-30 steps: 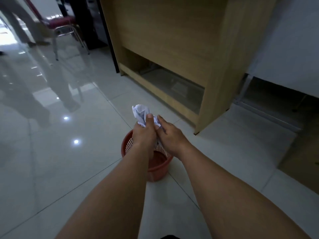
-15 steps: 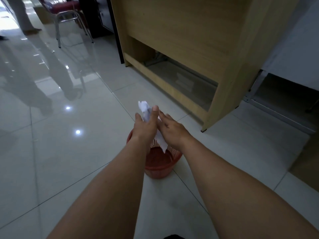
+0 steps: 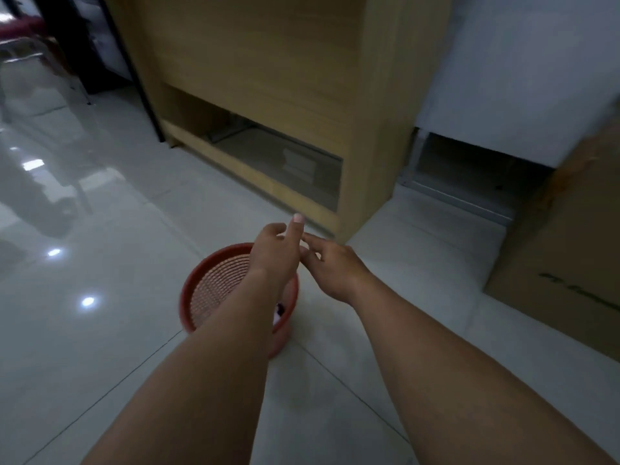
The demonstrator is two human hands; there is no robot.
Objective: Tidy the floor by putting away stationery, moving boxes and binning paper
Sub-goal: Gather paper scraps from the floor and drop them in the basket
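Glossy floor tiles [image 3: 100, 330] run beyond the fingertips to a wooden desk [image 3: 268, 78], and a cardboard box [image 3: 563, 263] stands well to the right of the right fingers. Under the left fingers sits a red mesh wastebasket [image 3: 214, 283]. The left hand [image 3: 275, 256] and right hand [image 3: 335, 270] hang loose, fingers apart, holding nothing. A pale paper scrap [image 3: 277, 315] (mostly hidden by the forearm) lies in the basket below them. Binning looks done; next, probably, both hands must grip that box.
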